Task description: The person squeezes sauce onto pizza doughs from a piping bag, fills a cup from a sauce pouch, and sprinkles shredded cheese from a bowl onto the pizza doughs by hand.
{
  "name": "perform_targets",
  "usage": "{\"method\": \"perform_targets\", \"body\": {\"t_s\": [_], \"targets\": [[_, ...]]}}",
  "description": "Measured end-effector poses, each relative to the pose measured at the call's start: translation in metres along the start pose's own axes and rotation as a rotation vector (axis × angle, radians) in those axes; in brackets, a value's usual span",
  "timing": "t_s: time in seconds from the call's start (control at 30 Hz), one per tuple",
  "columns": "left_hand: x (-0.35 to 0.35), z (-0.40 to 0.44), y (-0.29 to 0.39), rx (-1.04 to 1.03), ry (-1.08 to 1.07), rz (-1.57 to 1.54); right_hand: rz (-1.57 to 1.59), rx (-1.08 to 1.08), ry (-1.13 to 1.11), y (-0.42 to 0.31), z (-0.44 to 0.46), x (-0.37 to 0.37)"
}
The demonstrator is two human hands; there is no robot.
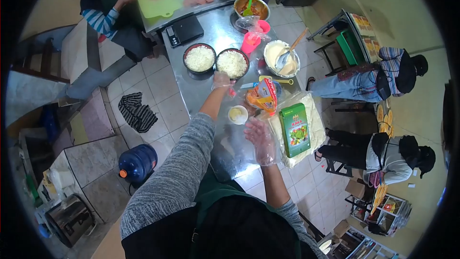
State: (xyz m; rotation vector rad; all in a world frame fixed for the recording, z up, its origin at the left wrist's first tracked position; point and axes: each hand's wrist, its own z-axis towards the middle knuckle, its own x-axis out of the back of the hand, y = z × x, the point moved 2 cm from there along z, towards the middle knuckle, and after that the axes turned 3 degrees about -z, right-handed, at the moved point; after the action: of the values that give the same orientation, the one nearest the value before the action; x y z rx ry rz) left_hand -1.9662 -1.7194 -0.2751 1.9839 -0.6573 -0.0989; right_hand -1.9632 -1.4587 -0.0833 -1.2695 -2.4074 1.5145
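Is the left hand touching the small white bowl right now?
Apart: the head view shows bare steel tabletop between the left hand and the small white bowl.

Wide-angle view in moderate indoor light, showing white glare on the steel table (223, 158), small highlights on the plastic-gloved right hand (261, 141), softness around the green cutting board (160, 4) at upper left, bowed lines toward the edges, and black vignetting enclosing the roughly circular field.
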Motion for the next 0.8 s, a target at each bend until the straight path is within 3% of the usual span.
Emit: {"method": "perform_targets", "body": {"t_s": [0.07,0.1,0.13,0.2,0.27,0.3,0.4,0.43,0.5,0.53,0.6,0.63,0.7,0.73,0.8], "targets": [[0.012,-0.025,-0.003,0.195,0.081,-0.639,-0.149,0.107,-0.057,-0.013,0.012,-0.012],[0.031,-0.056,0.009,-0.264,0.123,0.012,-0.195,0.162,-0.086,-0.015,0.020,-0.011],[0.034,-0.058,-0.003,-0.261,0.150,0.010,-0.199,0.155,-0.112,-0.015,0.033,-0.012],[0.043,-0.068,-0.029,-0.146,0.229,-0.343,-0.251,0.264,-0.011,-0.015,0.050,-0.015],[0.084,-0.159,0.018,-0.247,0.046,-0.149,-0.332,0.291,-0.001,-0.032,0.041,-0.041],[0.091,-0.174,0.001,-0.252,-0.003,-0.160,-0.402,0.326,0.042,-0.038,0.037,-0.054],[0.125,-0.271,-0.004,-0.215,-0.024,-0.077,-0.041,0.205,-0.438,-0.016,0.020,-0.074],[0.139,-0.321,0.007,-0.198,0.075,-0.096,-0.085,0.166,-0.487,-0.004,0.013,-0.073],[0.149,-0.417,0.013,-0.200,0.119,-0.552,-0.150,0.019,-0.629,0.019,-0.020,-0.079],[0.147,-0.449,-0.012,-0.193,0.259,-0.587,-0.172,-0.093,-0.722,0.027,-0.050,-0.091],[0.151,-0.510,-0.057,-0.379,0.611,-0.261,-0.188,-0.240,-0.915,0.054,-0.111,-0.113],[0.151,-0.548,-0.077,-0.346,0.747,-0.272,-0.235,-0.278,-1.009,0.072,-0.147,-0.122],[0.144,-0.620,-0.112,-0.263,0.774,-0.744,-0.353,-0.476,-1.196,0.117,-0.212,-0.132],[0.143,-0.661,-0.126,-0.266,0.877,-0.773,-0.424,-0.582,-1.268,0.142,-0.242,-0.135],[0.137,-0.742,-0.151,-0.493,0.994,-1.190,-0.525,-0.546,-1.411,0.198,-0.309,-0.136]]}}
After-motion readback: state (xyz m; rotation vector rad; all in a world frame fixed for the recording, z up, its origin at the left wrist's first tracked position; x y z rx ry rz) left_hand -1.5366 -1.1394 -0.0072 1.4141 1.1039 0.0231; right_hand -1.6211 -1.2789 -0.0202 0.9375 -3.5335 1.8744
